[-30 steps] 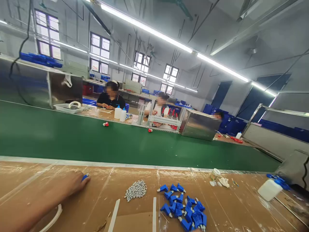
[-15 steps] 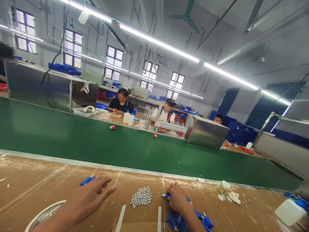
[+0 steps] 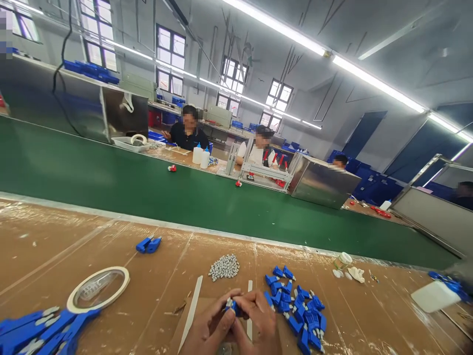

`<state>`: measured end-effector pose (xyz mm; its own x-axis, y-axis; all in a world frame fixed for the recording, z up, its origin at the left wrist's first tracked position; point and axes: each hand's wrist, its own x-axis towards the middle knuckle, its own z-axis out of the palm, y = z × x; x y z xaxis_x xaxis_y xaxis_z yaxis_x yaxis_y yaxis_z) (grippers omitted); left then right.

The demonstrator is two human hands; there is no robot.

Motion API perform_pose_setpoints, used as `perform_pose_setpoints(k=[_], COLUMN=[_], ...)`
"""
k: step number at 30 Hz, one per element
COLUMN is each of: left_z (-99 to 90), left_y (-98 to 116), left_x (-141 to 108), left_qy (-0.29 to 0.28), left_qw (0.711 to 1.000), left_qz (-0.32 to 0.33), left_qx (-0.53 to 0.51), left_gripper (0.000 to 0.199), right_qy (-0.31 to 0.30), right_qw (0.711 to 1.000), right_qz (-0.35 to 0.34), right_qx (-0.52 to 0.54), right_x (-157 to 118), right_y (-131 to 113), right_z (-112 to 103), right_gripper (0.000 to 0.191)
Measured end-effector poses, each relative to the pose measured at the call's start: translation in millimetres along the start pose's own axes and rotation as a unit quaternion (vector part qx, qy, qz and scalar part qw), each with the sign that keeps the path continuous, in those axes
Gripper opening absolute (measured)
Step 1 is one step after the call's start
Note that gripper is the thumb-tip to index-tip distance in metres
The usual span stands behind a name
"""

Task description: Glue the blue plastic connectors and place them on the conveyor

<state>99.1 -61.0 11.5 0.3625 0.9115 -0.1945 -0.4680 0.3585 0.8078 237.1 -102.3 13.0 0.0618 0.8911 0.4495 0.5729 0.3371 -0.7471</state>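
Close in front of me, my left hand (image 3: 211,326) and my right hand (image 3: 260,318) meet around a small blue plastic part (image 3: 231,305) with a pale grey tip. Fingers of both hands pinch it and cover most of its body. Beyond them lies a heap of small grey pieces (image 3: 223,267). To the right of my right hand spreads a pile of similar blue parts (image 3: 301,308) with pale tips. Further left, two blue parts (image 3: 148,244) rest side by side on the cardboard-covered table (image 3: 155,296).
A masking tape roll (image 3: 125,286) lies left, beside longer blue pieces (image 3: 55,333). A jar (image 3: 344,260), a crumpled white cloth (image 3: 356,274) and a white bottle (image 3: 436,297) stand right. Across the green conveyor belt (image 3: 129,182), where red parts lie, other people sit working.
My right hand has left the blue pile and my left hand has come in from the left. Both now hold one blue part. The view has tilted downward.
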Motion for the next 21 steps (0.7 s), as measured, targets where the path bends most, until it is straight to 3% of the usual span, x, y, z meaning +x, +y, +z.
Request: perform_pose_setpoints(k=[3,5,9,14,21], left_z=[-13.3,-28.8,-49.9,-49.7,-55.8], left_y=[3.3,4.1,-0.7,-8.9,-12.7], left_x=[2.6,6.8,10.7,4.6,5.1], left_qy=[0.049,0.079,0.129,0.154,0.184], left_qw=[0.999,0.996,0.989,0.984,0.977], left_qz=[-0.01,-0.024,-0.025,-0.036,-0.054], left_qx=[-0.008,-0.024,-0.066,-0.083,-0.095], left_gripper=[0.06,0.059,0.055,0.054,0.061], right_qy=[0.04,0.072,0.069,0.061,0.056], right_qw=[0.995,0.986,0.971,0.969,0.979], right_qz=[0.065,0.125,0.194,0.208,0.187], right_qx=[0.056,0.088,0.119,0.118,0.066], right_x=[-24.2,-41.7,-67.0,-67.8,-67.0], right_y=[21.6,42.5,73.2,74.8,73.3], right_z=[3.8,8.2,27.3,43.9,45.0], right_gripper=[0.049,0.048,0.053,0.056,0.054])
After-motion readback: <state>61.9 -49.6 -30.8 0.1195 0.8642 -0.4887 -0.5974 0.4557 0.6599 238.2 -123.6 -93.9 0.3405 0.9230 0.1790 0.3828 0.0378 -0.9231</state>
